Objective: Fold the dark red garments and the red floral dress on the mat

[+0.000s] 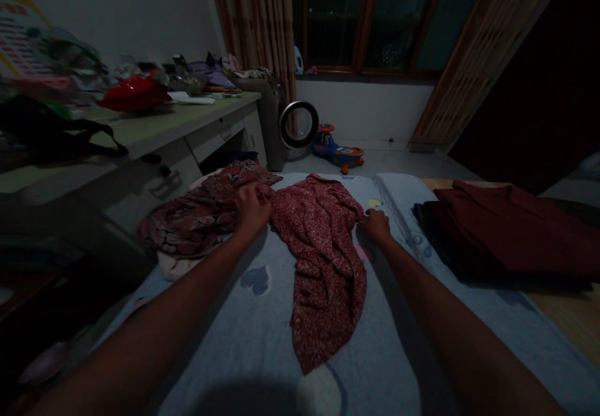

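Observation:
A red garment with a fine pale pattern [323, 241] lies rumpled on the light blue bedsheet [253, 341], its narrow end pointing toward me. My left hand [253, 210] is closed on its upper left edge. On the opposite side, my right hand [375, 223] pinches the right edge of the same cloth. Just beyond and left of my left hand is a heap of dark red patterned cloth [197, 216], partly hidden behind that hand.
Folded dark red clothes [515, 228] are stacked at the right. A cluttered desk [173, 130] runs along the left. Past the bed stand a washing machine with its round door [299, 125] swung out and a blue-and-orange ride-on toy [335, 150].

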Motion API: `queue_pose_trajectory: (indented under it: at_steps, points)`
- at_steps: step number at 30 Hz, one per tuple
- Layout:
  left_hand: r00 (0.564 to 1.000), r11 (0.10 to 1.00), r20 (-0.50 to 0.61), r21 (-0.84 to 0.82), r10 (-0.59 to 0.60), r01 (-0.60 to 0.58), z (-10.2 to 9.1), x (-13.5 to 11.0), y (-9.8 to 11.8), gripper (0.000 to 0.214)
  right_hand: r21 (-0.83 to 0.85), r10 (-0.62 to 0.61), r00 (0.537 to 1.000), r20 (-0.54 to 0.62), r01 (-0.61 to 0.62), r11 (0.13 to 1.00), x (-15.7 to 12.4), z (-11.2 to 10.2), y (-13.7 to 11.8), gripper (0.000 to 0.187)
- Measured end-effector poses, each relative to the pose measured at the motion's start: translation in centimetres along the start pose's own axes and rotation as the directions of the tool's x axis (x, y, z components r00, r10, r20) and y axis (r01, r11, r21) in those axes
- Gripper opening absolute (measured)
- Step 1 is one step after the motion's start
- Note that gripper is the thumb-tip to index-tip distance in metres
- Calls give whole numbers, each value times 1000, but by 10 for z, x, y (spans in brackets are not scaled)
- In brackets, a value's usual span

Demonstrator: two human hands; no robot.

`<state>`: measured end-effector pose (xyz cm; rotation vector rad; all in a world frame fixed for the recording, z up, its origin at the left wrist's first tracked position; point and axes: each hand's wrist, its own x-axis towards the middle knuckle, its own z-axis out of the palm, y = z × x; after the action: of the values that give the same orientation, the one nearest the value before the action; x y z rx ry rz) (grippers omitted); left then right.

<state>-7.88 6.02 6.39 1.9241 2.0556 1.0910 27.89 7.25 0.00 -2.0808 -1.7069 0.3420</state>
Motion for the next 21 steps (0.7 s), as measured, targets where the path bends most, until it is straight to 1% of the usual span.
queue_pose_trajectory:
  at_steps: [1,2,3,4,6,7,8,10,11,13,15,17,19,21]
  points:
    - [994,995,82,69,70,-76,8,-17,7,53,-16,52,999,-12,-52,999,2,1,-1,41]
    - [975,985,189,105,114,-136,16,-33,14,58,20,103,994,-20,-103,995,4,2,-3,41]
    - [952,981,285,121,115,-154,24,-47,21,63,99,137,990,-19,-134,986,6,3,-7,38]
    - [933,981,352,141,75,-132,31,-59,26,68,204,129,992,-3,-126,971,8,4,-11,32]
    - [899,980,436,165,28,-111,42,-71,31,72,404,99,995,17,-97,910,13,5,-21,19]
    - [890,981,455,163,21,-106,46,-73,31,68,472,94,995,22,-93,877,16,5,-26,15]
    - [884,983,466,145,33,-113,49,-72,30,59,518,96,995,27,-96,850,18,5,-30,13]
    - [882,988,464,72,85,-133,52,-66,24,37,596,118,992,33,-114,795,22,4,-36,14]
    - [886,990,449,26,111,-137,53,-62,20,29,638,132,991,37,-125,760,24,3,-38,15]
    - [915,993,384,-56,121,-108,51,-55,10,22,706,156,987,46,-142,694,27,-2,-37,17]
    - [954,992,288,-118,80,-47,45,-49,-1,19,747,181,983,43,-152,647,32,-11,-31,17]
    - [980,988,198,-153,8,23,36,-41,-14,19,766,223,975,18,-156,624,39,-24,-22,16]
    - [989,983,130,-156,-72,92,25,-31,-30,17,767,280,959,-35,-154,623,49,-38,-10,16]
    - [986,977,81,-140,-149,159,16,-21,-47,17,755,330,938,-105,-141,640,59,-50,1,17]
